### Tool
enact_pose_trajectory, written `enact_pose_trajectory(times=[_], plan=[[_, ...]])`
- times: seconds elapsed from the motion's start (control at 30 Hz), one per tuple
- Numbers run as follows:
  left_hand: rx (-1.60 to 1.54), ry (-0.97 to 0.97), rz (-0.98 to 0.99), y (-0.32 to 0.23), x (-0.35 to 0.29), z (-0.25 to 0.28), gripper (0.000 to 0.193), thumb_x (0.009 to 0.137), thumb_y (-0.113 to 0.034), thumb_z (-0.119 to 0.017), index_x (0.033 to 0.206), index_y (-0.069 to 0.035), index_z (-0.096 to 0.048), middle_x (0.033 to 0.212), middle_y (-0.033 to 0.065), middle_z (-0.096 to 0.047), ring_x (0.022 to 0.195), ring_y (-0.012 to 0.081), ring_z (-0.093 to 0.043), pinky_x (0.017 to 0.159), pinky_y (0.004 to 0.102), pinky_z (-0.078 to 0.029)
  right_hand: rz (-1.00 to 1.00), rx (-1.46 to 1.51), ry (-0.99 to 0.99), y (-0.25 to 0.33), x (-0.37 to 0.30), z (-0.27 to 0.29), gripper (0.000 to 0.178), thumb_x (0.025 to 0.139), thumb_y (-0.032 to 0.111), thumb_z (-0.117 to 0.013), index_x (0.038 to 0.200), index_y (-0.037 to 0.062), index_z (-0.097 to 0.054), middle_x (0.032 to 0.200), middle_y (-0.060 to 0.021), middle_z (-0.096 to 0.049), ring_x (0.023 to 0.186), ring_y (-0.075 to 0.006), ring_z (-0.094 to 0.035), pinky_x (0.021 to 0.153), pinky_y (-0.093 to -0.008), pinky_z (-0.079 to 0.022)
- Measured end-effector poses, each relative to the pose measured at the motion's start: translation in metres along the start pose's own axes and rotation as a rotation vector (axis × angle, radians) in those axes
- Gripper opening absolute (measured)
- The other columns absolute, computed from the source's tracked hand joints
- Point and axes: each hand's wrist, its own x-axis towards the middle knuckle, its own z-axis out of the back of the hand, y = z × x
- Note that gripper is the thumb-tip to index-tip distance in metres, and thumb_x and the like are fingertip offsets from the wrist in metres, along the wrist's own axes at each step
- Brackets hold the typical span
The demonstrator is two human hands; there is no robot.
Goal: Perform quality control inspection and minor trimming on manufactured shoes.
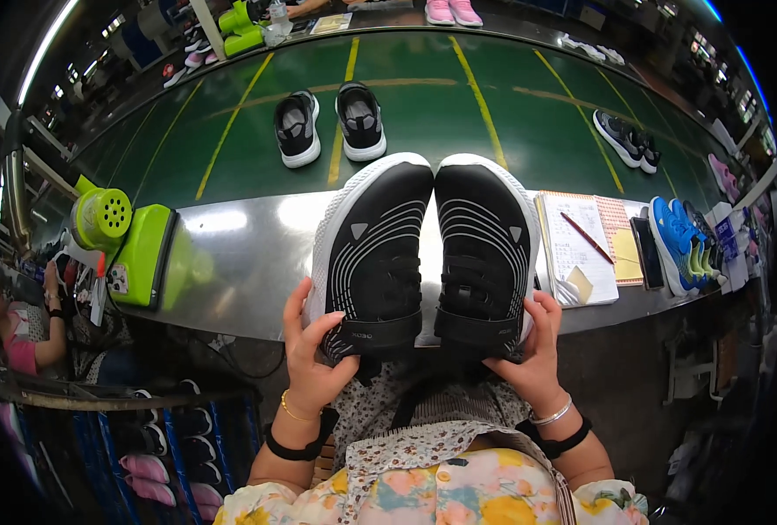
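Note:
Two black sneakers with white soles and thin white curved lines are held up side by side, toes pointing away from me. My left hand [315, 344] grips the left sneaker [386, 254] near its heel, the thumb at the back and fingers along the outer sole. The right sneaker [483, 249] sits in my right hand [537, 354] the same way, fingers on its outer side. Each has a strap across the ankle end. The toes nearly touch and hide part of the metal table edge [248, 254] behind them.
A green conveyor belt [406, 114] with yellow lines carries another black pair [360, 122] and dark sneakers [626, 140]. A lime-green machine [143, 254] stands left; an open notebook [581, 236] with a pen, a phone [647, 252] and a blue shoe [675, 245] lie right. Lower left, a shoe rack [148, 437]; another person sits beyond.

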Motion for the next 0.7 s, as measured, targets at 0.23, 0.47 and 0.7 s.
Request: enact_pose_trajectory(times=[0.23, 0.47, 0.7], plan=[[-0.104, -0.031, 0.083, 0.008, 0.008, -0.004, 0.061, 0.059, 0.002, -0.069, 0.115, -0.011, -0.051, 0.141, 0.0168, -0.029, 0.127, 0.0334, -0.036, 0.106, 0.0422, -0.029, -0.086, 0.091, 0.06, 0.011, 0.022, -0.006, 0.077, 0.064, 0.012, -0.077, 0.131, 0.0075, -0.038, 0.129, -0.0161, -0.033, 0.116, -0.0299, -0.041, 0.1, -0.0386, -0.032], [-0.242, 0.267, 0.62, 0.024, 0.016, -0.018, 0.063, 0.085, -0.034, -0.063, 0.129, 0.004, -0.04, 0.113, 0.0183, -0.056, 0.094, 0.0249, -0.06, 0.081, 0.0329, -0.049, -0.176, -0.273, 0.315, -0.003, 0.052, -0.005, 0.04, 0.077, 0.015, -0.069, 0.11, -0.0027, -0.055, 0.096, -0.0145, -0.06, 0.091, -0.0254, -0.057, 0.08, -0.0331, -0.045], [0.023, 0.302, 0.5, 0.013, 0.002, -0.019, 0.071, 0.083, -0.044, -0.061, 0.129, 0.004, -0.039, 0.103, 0.0193, -0.054, 0.088, 0.0272, -0.057, 0.078, 0.0346, -0.047, 0.265, -0.543, 0.544, 0.082, 0.09, -0.016, 0.058, 0.064, 0.028, -0.077, 0.114, 0.0077, -0.057, 0.079, -0.0107, -0.053, 0.074, -0.0264, -0.053, 0.066, -0.037, -0.041]])
